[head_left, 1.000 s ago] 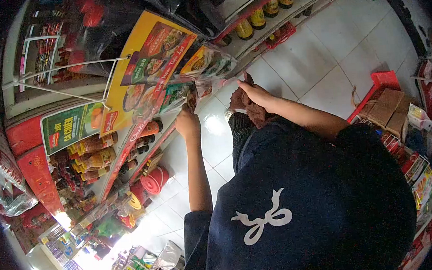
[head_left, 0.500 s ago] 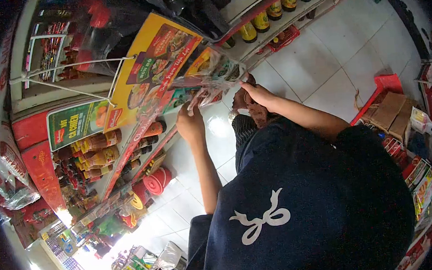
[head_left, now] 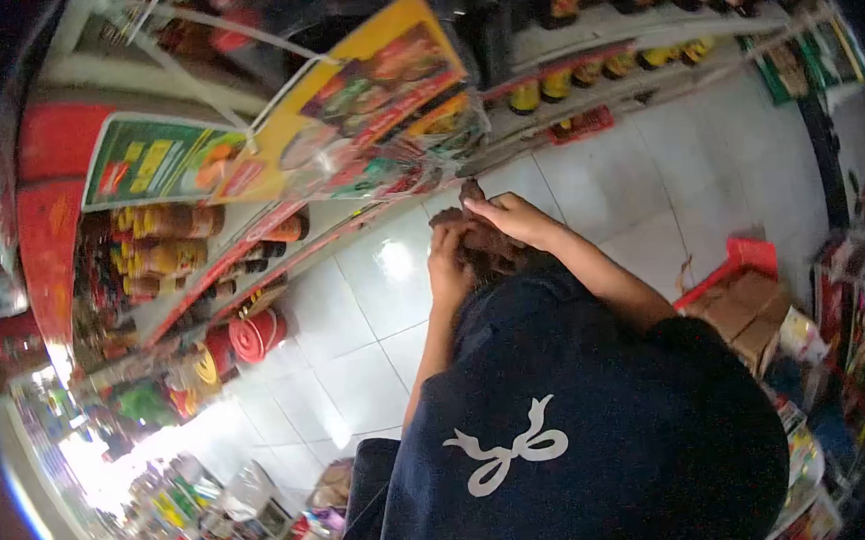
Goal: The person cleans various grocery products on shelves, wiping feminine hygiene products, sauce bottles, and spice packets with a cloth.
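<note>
A brown cloth (head_left: pixel 489 241) is bunched up in front of my dark shirt, gripped from both sides. My left hand (head_left: pixel 446 261) has its fingers curled into the cloth's left side. My right hand (head_left: pixel 515 218) closes on the upper part, its thumb lying along the fabric. Just beyond the hands hang clear plastic packets (head_left: pixel 401 175), apart from my fingers. Beside them is a yellow printed card (head_left: pixel 287 130) with food pictures, tied by a white cord (head_left: pixel 280 98).
Sauce bottles (head_left: pixel 166 257) line the shelf at left, under a green sign (head_left: pixel 159 159). More bottles (head_left: pixel 584 76) stand on the far shelf. A red bucket (head_left: pixel 257 335) sits on the tiled floor (head_left: pixel 345 376). Cardboard (head_left: pixel 741 309) lies at right.
My left hand has let go of the hanging packets and moved right and back onto the brown cloth. My right hand keeps the cloth. The view has shifted slightly.
</note>
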Motion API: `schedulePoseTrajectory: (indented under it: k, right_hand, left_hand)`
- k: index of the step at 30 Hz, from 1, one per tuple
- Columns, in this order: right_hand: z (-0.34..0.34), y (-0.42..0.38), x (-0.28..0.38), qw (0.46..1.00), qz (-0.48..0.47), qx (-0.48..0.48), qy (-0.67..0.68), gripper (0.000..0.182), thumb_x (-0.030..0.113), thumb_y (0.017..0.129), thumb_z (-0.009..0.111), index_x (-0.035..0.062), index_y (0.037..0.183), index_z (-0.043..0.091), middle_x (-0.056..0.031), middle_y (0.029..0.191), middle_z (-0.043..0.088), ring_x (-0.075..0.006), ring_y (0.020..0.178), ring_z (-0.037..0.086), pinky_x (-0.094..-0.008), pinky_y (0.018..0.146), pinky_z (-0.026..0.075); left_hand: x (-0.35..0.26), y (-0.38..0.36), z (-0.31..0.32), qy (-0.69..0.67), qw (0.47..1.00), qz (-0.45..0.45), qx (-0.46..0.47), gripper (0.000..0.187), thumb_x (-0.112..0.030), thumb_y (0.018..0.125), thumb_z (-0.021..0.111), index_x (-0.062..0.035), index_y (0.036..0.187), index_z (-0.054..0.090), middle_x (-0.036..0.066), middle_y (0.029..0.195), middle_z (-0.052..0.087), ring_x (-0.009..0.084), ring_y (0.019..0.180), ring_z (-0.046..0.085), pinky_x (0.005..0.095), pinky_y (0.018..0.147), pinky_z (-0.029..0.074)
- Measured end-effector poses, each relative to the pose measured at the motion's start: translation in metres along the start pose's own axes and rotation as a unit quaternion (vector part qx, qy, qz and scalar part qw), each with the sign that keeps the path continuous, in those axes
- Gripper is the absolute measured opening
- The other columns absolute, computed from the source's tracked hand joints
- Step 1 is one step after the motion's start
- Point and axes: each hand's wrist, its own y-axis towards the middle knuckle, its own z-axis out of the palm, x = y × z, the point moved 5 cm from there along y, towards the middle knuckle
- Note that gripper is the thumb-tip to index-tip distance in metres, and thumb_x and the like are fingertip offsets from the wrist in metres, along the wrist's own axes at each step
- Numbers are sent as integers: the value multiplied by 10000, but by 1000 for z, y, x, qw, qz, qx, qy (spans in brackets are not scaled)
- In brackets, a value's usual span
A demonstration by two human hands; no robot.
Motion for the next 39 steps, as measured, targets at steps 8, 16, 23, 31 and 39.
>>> schedulePoseTrajectory:
  k: [8,16,23,31,39]
  right_hand:
    - [-34,71,58,840,-182,-283,-425,159,116,768,460,5,811,565,-174,663,583,-312,616,577,-429,570,450]
    - [-28,98,55,737,-320,-278,-526,170,100,772,424,6,796,564,-189,825,567,-343,800,548,-442,644,416]
    - [1,5,68,658,-351,-286,-602,184,163,812,505,9,737,572,-166,791,537,-309,789,508,-402,668,420]
    - [123,-89,102,871,-355,-12,-339,148,145,805,529,0,790,553,-81,797,513,-203,768,483,-338,671,391]
    - [228,-101,66,923,-130,309,-189,156,119,772,570,-28,825,572,-55,765,584,-106,674,534,-231,623,417]
  left_hand:
    - [42,-70,-16,-140,941,-271,-145,198,-93,692,581,-4,862,535,139,713,576,255,678,569,303,621,435]
    - [58,-140,-72,23,883,-359,-301,392,-328,682,581,-42,949,559,185,763,596,330,758,580,388,672,444]
    - [89,-250,-62,-149,788,-461,-380,369,-325,655,598,-17,858,593,185,771,597,300,775,583,372,671,447]
    - [57,-259,-94,42,848,-316,-423,522,-391,761,547,-7,1108,479,189,1055,524,274,980,499,329,937,316]
    - [-34,-254,-108,-463,822,-303,-134,551,-401,782,546,18,1124,441,104,1023,543,129,939,494,262,805,404]
